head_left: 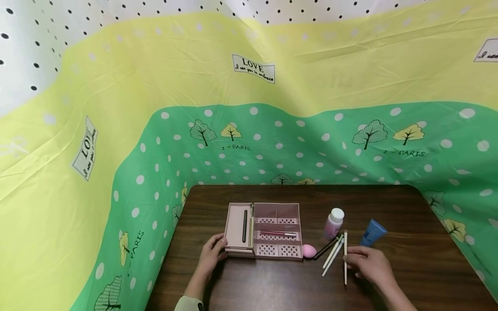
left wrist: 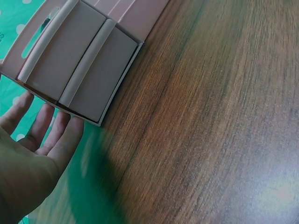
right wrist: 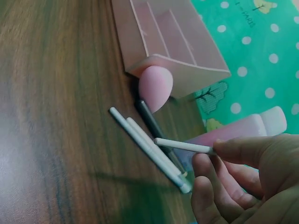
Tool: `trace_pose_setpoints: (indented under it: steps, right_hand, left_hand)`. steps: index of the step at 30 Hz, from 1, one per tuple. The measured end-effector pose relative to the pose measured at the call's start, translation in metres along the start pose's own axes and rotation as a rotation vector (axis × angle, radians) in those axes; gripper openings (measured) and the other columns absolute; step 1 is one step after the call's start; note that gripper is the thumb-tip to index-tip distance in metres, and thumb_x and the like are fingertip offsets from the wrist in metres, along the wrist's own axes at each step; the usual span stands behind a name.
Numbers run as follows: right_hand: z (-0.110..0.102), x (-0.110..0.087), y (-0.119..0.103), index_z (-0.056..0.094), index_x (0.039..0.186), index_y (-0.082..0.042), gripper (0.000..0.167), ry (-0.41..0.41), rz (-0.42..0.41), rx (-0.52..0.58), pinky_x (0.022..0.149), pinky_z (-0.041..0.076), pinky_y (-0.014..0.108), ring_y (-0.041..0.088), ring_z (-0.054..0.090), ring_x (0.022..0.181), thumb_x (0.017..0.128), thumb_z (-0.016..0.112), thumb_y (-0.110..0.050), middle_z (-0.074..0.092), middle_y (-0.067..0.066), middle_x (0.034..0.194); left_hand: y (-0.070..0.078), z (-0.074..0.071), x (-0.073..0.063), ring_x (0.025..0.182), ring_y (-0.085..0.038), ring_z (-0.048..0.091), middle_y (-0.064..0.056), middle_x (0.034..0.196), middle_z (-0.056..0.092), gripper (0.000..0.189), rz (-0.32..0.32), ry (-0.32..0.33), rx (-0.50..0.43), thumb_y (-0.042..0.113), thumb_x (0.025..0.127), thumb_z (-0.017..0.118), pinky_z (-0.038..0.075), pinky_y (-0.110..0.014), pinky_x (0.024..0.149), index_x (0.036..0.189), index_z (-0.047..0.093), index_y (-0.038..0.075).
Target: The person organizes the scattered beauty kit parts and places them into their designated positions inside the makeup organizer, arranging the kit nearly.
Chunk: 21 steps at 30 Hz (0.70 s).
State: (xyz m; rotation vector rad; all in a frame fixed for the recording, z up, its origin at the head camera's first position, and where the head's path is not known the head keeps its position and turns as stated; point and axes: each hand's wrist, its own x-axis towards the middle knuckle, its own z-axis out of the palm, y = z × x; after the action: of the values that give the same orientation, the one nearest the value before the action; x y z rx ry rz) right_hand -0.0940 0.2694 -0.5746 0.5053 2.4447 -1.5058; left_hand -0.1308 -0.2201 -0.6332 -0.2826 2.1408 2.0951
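My right hand (head_left: pixel 367 263) pinches a slim white makeup brush (head_left: pixel 345 272) between thumb and fingers, held just over the table; its upper end is hidden by the hand in the right wrist view. Two similar white brushes (right wrist: pixel 147 147) and a black pencil-like stick (right wrist: pixel 150 119) lie beside it. My left hand (head_left: pixel 212 252) touches the left side of a pink organizer (head_left: pixel 278 205), its fingers (left wrist: pixel 70 140) stretched against the wall near two closed drawers (left wrist: pixel 100 74). On the organizer's left top lies a black pen (head_left: pixel 244 226); dark red sticks (head_left: pixel 278 233) lie in a compartment.
A pink egg-shaped sponge (head_left: pixel 309 251) sits against the organizer's right front corner. Behind the brushes stands a pink bottle with a white cap (head_left: pixel 333 222). A blue tube (head_left: pixel 372 233) is beyond the right hand. Patterned cloth (head_left: pixel 272 142) hangs around the dark wooden table (head_left: pixel 272 285).
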Motion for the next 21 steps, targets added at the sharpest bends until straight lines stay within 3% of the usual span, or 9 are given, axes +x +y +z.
trace_pose_setpoints:
  steps: [21]
  right_hand:
    - [0.015, -0.009, -0.047, 0.064, 0.124, 0.009, 0.044, -0.061, -0.138, 0.104, 0.057, 0.059, 0.035, 0.02, 0.075, 0.078, 0.088, 0.08, -0.012, 0.078, 0.011, 0.093]
  left_hand:
    - [-0.001, 0.0, 0.0, 0.108, -0.017, 0.061, -0.007, 0.117, 0.061, 0.048, 0.009, -0.018, -0.017, 0.033, 0.105, 0.061, 0.058, -0.05, 0.094, 0.14, 0.057, 0.0]
